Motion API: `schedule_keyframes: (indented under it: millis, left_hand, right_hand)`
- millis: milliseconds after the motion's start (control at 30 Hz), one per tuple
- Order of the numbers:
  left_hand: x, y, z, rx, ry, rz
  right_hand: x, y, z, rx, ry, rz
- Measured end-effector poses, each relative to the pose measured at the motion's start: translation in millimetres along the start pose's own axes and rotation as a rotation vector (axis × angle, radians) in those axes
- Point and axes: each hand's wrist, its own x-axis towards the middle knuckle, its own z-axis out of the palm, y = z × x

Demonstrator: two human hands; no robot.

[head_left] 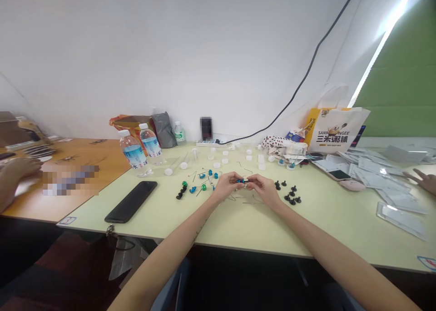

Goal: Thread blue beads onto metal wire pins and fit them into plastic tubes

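Observation:
Over the middle of the pale green table [204, 224], my left hand [226, 186] is closed in a pinch on a small blue part [240, 181]. Facing it, my right hand [265, 189] pinches a small black part [246, 181] that meets the blue one. Fingers hide how the two join. To the right of my right hand lie several black knob-like pieces [292, 193]. On the left are blue pieces [202, 175], a green piece [204, 187] and black pieces [181, 192]. Thin metal rods [250, 203] lie around and beneath my hands.
A black phone [131, 202] and two water bottles [135, 154] stand or lie at left. White-capped clear tubes [184, 164] are at the back. Flat clear packets [402, 220] and a paper bag [332, 129] occupy the right. Other people's hands [23, 173] show at both sides.

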Motion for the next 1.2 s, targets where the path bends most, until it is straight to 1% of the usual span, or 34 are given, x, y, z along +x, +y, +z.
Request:
schedule_keyframes:
  millis: [333, 567, 733, 967, 1200]
  left_hand:
    - [-2.1, 1.0, -0.8, 0.025, -0.017, 0.024]
    - [-0.5, 0.6, -0.7, 0.030, -0.010, 0.018]
    - [-1.4, 3.8, -0.1, 0.020, 0.000, 0.027]
    - [-1.9, 5.1, 0.3, -0.004, 0.006, 0.018]
    - [-3.0, 7.3, 0.6, -0.043, 0.001, 0.015]
  right_hand:
    - [0.6, 4.2, -0.5, -0.011, -0.022, 0.009]
    - [0.6, 0.6, -0.1, 0.019, -0.024, 0.011]
    - [1.2, -1.7, 0.0, 0.028, -0.022, 0.003]
    - [1.0, 1.8, 1.3, 0.037, 0.016, -0.105]
    - [0.7, 1.5, 1.1, 0.009, 0.026, -0.115]
